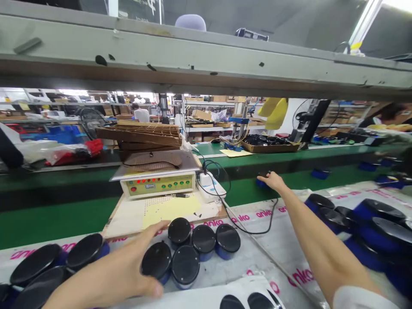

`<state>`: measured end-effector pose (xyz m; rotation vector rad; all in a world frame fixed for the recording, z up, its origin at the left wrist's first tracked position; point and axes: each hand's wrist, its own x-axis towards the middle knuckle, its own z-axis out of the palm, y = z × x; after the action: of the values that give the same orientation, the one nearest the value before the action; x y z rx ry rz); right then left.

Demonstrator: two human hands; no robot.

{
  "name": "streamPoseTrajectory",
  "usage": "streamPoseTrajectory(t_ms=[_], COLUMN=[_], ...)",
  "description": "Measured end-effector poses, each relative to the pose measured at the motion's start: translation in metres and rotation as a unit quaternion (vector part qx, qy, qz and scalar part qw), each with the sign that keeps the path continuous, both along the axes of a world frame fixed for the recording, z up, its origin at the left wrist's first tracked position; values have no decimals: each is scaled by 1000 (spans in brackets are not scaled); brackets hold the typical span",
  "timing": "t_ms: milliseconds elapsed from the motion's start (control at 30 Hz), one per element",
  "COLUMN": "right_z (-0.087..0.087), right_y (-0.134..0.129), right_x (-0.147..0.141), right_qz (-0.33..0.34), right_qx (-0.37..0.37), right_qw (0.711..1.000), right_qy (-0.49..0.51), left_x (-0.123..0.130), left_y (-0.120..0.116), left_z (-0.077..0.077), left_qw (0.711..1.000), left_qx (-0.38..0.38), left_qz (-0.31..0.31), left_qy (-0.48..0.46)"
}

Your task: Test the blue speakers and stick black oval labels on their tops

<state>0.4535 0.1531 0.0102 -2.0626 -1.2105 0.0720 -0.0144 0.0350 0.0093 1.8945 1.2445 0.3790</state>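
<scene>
My right hand (273,181) reaches out over the green conveyor belt, its fingers closed on a small blue round unit with a black top (262,182). Low on the left, my left hand (125,264) has thumb and fingers spread and holds nothing. It is beside a black-topped round unit (156,259); whether it touches that one I cannot tell. Several like units, black discs on blue bodies, stand grouped just right of it, among them a front one (186,264). A white sheet with black round stickers (231,301) lies at the bottom edge.
Larger blue-and-black round units stand at left (86,251) and right (380,210). A control box with lit buttons (161,185) sits behind my left hand. A black cable (257,233) crosses the printed plastic sheet. More blue units ride the green belt (289,189). A shelf beam (206,56) spans overhead.
</scene>
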Motion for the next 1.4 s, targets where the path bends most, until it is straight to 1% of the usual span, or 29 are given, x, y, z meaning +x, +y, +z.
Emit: streamPoseTrajectory(t_ms=[67,100,133,200,233,300,333,367,400,433,500,567,600,733,833,867,933,1000,1033,1100,1167,1200,1233,1267,1300,1333,1367,1400], right_z=[13,22,32,53,63,78,83,86,88,89,86,80,76,58,51,50,49,48,48,47,46,45,45,44,43,41,40,39], right_y=[-2,-6,-13,-37,-54,-94,-116,-135,-153,-167,-184,-192,-193,-194,-193,-193,-193,-194,-195,-194,-190,-186,-182,-178,-173,-169,-166,-164], right_x=[-14,-24,-38,-76,-99,-150,-174,-195,-212,-224,-235,-234,-232,-226,-229,-230,-233,-236,-237,-239,-240,-240,-240,-240,-240,-241,-242,-244], right_qz=[44,72,107,187,235,332,420,489,511,518,503,501,506,509,499,496,479,448,430,408,430,453,478,501,519,532,542,550], right_qx=[-3,-1,6,24,33,41,70,82,112,151,193,209,217,288,313,315,316,320,328,347,347,330,305,281,258,244,237,237], right_qw=[998,996,992,977,966,936,901,868,851,838,833,829,822,780,772,773,776,783,785,784,786,790,795,799,801,802,801,797], right_qy=[36,54,70,96,104,109,77,19,-38,-81,-124,-135,-147,-223,-237,-242,-260,-289,-303,-313,-280,-248,-213,-178,-146,-117,-93,-72], left_x=[7,12,17,29,36,48,53,56,58,58,56,51,49,45,45,45,44,42,41,39,38,38,38,38,37,37,37,36], left_y=[-7,-11,-16,-28,-34,-47,-52,-57,-61,-64,-66,-65,-65,-63,-66,-66,-67,-67,-67,-67,-68,-69,-69,-69,-69,-68,-68,-67], left_z=[11,16,20,25,26,26,25,25,26,27,31,36,39,43,46,47,49,50,51,50,49,48,47,46,45,44,44,44], left_qw=[997,994,989,973,957,903,872,844,822,808,792,785,784,792,820,834,867,899,910,926,934,933,924,904,870,829,787,751], left_qx=[56,79,88,66,39,-38,-80,-119,-154,-181,-205,-210,-212,-205,-176,-154,-80,14,54,106,170,227,301,385,472,548,610,657], left_qz=[17,14,9,14,19,13,2,-8,-8,2,35,54,56,65,98,108,108,83,70,49,39,40,49,61,74,81,76,62], left_qy=[-42,-75,-116,-221,-288,-427,-483,-523,-548,-561,-573,-580,-580,-571,-536,-520,-479,-429,-404,-359,-313,-277,-230,-175,-120,-75,-47,-35])
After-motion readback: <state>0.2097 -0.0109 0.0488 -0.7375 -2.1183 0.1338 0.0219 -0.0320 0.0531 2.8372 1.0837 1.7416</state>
